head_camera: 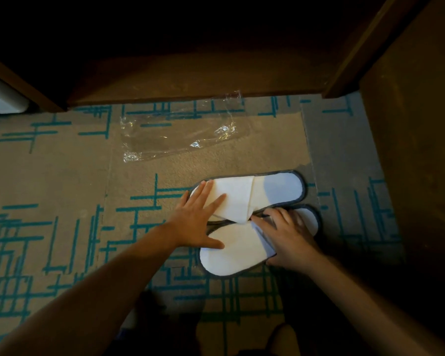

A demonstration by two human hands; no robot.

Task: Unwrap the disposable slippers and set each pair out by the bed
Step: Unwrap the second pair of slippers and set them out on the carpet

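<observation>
Two white slippers lie side by side on the patterned carpet. Our left hand presses flat across both, fingers spread; our right hand curls around the nearer slipper's edge. Behind them lies the clear wrapper.

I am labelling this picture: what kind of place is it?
Probably a hotel guest room: white disposable slippers on patterned carpet, their clear wrapper lying empty, dark wooden furniture beside them.
</observation>
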